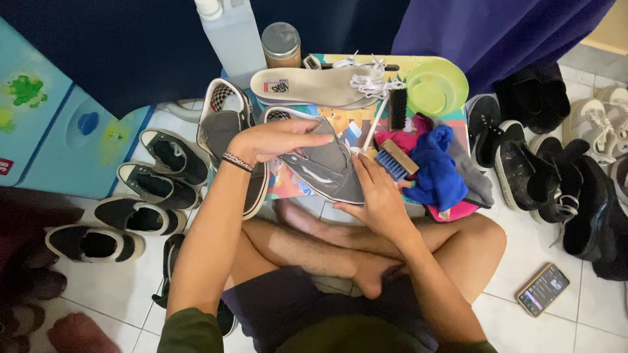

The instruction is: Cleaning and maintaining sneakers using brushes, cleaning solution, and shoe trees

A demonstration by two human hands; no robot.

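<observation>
Two hands hold grey sneaker (pixel 325 167) over bench (pixel 294 186): left hand (pixel 275 140) fingers clamped on top, right hand (pixel 376 196) fingers gripping side. Step: cleaning. Blue-bristled brush (pixel 399 160) right of sneaker, needs reaching.

White tiled floor (pixel 575 327) with grey grout lines, evenly lit, soft shadows only. Dark navy curtain or cloth (pixel 131 46) fills the top of the view, a purple cloth (pixel 497 33) hangs beside it at upper right. Light blue plastic cabinet or box (pixel 59 124) with green and blue cartoon stickers stands at left. Low tray table (pixel 451 114) with colourful cartoon print sits in the middle against the navy cloth. A strip of pale yellow wall (pixel 611 26) shows in the top right corner above the tiles. No window visible; light source cannot be told.
</observation>
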